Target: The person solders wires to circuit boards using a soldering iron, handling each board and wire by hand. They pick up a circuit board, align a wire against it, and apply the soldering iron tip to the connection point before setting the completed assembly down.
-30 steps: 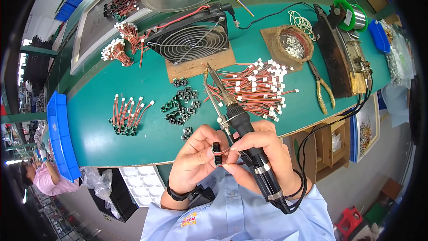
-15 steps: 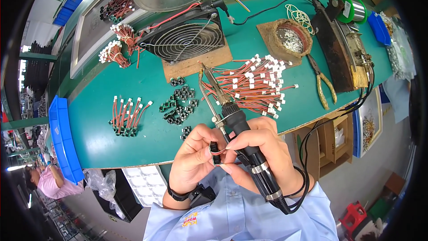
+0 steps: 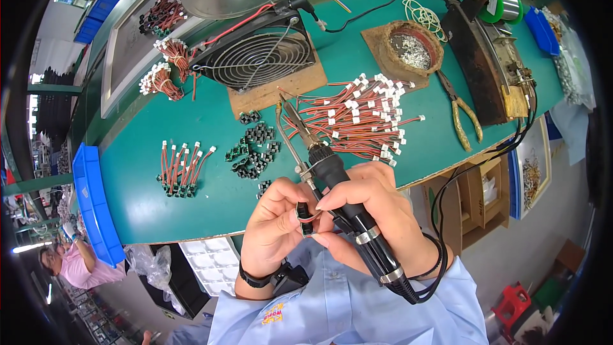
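Observation:
Between the thumb and fingers of my left hand (image 3: 271, 227) is a small black component (image 3: 303, 211), with a short reddish wire curving across it. My right hand (image 3: 380, 207) is wrapped round a soldering iron (image 3: 327, 165), whose thin metal feed tube (image 3: 290, 140) runs beside the tip, pointing away and up-left. The right thumb and fingertip also meet at the component's wire. Beyond the hands lie loose black components (image 3: 255, 147) in a cluster. To their right is a spread of red-and-black wires with white connectors (image 3: 357, 115).
A finished-looking group of wired components (image 3: 182, 172) lies at left, near a blue tray (image 3: 96, 204). A fan (image 3: 258, 57) stands at the back. Right of it are a round pot of solder scraps (image 3: 412, 51), pliers (image 3: 463, 115), a solder spool (image 3: 504, 3) and black cables.
The whole view has shifted slightly, with the bench things sitting a little further left. Both hands keep their holds near the component, with hardly any visible movement.

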`<state>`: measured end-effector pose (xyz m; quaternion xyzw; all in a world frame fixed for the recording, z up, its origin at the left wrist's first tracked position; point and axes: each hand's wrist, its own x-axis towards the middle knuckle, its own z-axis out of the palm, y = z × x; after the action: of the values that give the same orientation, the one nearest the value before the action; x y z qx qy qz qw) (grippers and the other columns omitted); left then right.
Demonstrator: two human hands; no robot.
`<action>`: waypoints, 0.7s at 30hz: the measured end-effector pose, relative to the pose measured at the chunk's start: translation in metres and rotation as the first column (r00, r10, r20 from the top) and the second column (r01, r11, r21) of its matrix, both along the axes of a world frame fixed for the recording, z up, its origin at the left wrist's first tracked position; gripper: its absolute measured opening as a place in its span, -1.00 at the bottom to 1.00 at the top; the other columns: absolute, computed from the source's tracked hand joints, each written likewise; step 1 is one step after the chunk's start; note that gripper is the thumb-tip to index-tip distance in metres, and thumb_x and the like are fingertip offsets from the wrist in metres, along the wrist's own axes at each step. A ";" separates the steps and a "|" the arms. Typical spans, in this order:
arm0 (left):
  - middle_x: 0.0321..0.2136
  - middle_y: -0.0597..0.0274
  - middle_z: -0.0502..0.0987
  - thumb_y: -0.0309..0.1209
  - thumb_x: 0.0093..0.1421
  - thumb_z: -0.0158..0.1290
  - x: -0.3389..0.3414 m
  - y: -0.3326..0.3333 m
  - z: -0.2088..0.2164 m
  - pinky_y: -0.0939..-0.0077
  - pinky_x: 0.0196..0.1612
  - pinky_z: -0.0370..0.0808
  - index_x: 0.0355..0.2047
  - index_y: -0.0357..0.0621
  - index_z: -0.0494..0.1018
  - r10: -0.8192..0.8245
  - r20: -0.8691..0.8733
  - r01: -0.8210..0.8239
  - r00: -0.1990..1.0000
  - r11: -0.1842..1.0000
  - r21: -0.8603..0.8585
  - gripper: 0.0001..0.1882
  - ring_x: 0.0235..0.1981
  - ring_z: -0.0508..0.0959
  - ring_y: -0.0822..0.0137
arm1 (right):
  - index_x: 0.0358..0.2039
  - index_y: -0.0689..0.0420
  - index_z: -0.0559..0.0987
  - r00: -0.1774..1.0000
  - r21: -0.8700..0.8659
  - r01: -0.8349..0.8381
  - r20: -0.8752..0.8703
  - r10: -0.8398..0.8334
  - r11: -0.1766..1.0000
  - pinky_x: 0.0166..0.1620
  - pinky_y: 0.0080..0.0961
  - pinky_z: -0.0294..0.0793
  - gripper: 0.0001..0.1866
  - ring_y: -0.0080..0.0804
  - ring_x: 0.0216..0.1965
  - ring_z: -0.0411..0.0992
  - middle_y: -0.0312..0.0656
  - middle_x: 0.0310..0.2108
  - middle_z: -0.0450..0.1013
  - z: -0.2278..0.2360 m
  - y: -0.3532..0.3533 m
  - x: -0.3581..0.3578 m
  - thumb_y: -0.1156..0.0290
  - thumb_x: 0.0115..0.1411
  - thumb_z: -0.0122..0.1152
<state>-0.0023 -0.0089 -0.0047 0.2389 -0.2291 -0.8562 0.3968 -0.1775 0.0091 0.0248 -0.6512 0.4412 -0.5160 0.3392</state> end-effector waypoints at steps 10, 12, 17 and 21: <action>-0.33 0.18 0.38 -0.37 0.16 0.06 -0.001 0.000 0.001 0.49 -0.22 0.40 -0.25 -0.17 0.30 0.003 0.034 -0.002 0.999 1.000 -0.026 -0.78 -0.27 0.42 0.36 | -0.21 0.05 0.44 1.000 0.030 -0.005 0.027 0.004 1.000 -0.11 -0.36 0.18 -0.58 -0.33 -0.32 0.36 -0.33 -0.41 0.39 0.000 0.000 -0.003 0.54 -0.17 0.27; -0.33 0.18 0.38 -0.37 0.16 0.06 -0.001 0.000 -0.001 0.49 -0.22 0.40 -0.24 -0.17 0.30 0.002 0.035 -0.001 0.999 1.000 -0.030 -0.78 -0.27 0.42 0.36 | -0.20 0.05 0.44 0.999 0.036 -0.010 0.032 0.009 0.999 -0.10 -0.36 0.18 -0.57 -0.33 -0.31 0.36 -0.33 -0.41 0.39 -0.001 0.000 -0.003 0.54 -0.17 0.27; -0.33 0.19 0.38 -0.37 0.17 0.06 -0.002 0.001 -0.001 0.49 -0.22 0.40 -0.24 -0.17 0.30 0.006 0.037 -0.005 0.999 0.999 -0.033 -0.77 -0.28 0.42 0.37 | -0.19 0.05 0.44 0.999 0.051 -0.021 0.050 0.019 0.998 -0.10 -0.34 0.17 -0.56 -0.32 -0.30 0.35 -0.33 -0.42 0.38 -0.002 0.001 -0.004 0.54 -0.17 0.27; -0.33 0.19 0.38 -0.37 0.16 0.06 -0.003 0.001 -0.001 0.50 -0.23 0.39 -0.24 -0.17 0.30 0.010 0.051 -0.008 0.999 0.999 -0.036 -0.77 -0.28 0.42 0.37 | -0.19 0.05 0.44 0.998 0.058 -0.025 0.054 0.022 0.998 -0.10 -0.33 0.17 -0.56 -0.31 -0.29 0.35 -0.32 -0.42 0.37 -0.002 0.002 -0.005 0.54 -0.17 0.27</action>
<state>-0.0050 -0.0074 -0.0062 0.2547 -0.2535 -0.8437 0.3988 -0.1828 0.0106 0.0228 -0.6323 0.4392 -0.5159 0.3757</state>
